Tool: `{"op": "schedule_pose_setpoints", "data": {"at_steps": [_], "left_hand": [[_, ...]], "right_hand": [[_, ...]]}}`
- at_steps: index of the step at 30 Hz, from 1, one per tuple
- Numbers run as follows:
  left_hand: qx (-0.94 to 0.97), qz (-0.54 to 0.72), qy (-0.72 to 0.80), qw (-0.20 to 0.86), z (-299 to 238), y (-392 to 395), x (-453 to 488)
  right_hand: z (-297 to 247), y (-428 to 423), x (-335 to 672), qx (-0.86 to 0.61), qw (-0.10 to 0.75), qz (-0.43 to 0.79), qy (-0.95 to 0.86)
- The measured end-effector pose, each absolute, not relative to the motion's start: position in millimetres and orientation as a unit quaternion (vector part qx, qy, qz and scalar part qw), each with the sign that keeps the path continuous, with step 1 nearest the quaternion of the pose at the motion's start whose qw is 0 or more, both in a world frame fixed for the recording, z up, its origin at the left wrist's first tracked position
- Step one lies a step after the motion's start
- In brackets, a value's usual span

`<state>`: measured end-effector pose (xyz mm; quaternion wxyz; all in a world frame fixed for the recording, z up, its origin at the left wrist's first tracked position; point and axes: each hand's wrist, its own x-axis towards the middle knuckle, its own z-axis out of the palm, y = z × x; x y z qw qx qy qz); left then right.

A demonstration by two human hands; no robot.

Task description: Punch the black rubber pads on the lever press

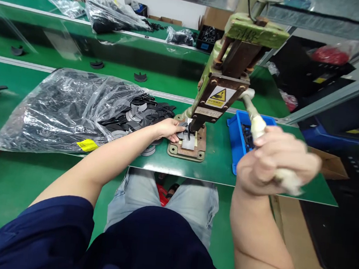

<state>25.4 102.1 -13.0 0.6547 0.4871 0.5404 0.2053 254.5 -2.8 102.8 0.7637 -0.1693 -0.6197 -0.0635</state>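
L hand (168,129) pinches dk part (183,125) at press (217,96), 12 o'clock. R hand (277,162) wraps lever (253,112), approx 2 o'clock.

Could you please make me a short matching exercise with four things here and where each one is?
Things:
1. Bare left hand
2. Blue plastic bin
3. Bare right hand
4. Large clear plastic bag

Places:
A. Closed around the whitish lever
B. Left of the green metal press, with a bright yellow label showing
C. Fingers on a dark flat piece at the press's base
D. On the green tabletop, right of the press

Pairs: 1-C; 2-D; 3-A; 4-B
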Motion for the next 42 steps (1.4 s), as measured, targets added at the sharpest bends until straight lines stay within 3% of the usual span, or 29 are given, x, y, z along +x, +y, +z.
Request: {"op": "schedule_pose_setpoints", "data": {"at_steps": [3, 6, 9, 13, 17, 28, 33, 38, 42], "left_hand": [[0.486, 0.245, 0.519, 0.659, -15, 94, 22], [0.494, 0.285, 0.498, 0.654, -6, 71, 10], [0.526, 0.309, 0.454, 0.649, 12, 37, -7], [0.551, 0.328, 0.413, 0.647, 37, -5, -19], [0.569, 0.323, 0.402, 0.641, 47, -27, -16], [0.552, 0.278, 0.413, 0.669, 49, -43, 0], [0.552, 0.258, 0.411, 0.678, 56, -33, 1], [0.61, 0.247, 0.437, 0.613, 50, -29, -8], [0.712, 0.356, 0.473, 0.378, 47, -39, -9]], "right_hand": [[147, 12, 267, -0.167, 0.747, -0.004, -0.644], [149, 19, 279, -0.231, 0.735, 0.042, -0.636], [97, 10, 274, -0.346, 0.705, 0.123, -0.606], [13, -24, 238, -0.396, 0.571, 0.283, -0.661], [-23, -52, 201, -0.411, 0.523, 0.359, -0.654], [-27, -73, 181, -0.448, 0.568, 0.332, -0.605], [-21, -74, 189, -0.452, 0.54, 0.286, -0.65], [-7, -69, 212, -0.431, 0.479, 0.216, -0.734], [-5, -69, 218, -0.417, 0.448, 0.174, -0.771]]}}
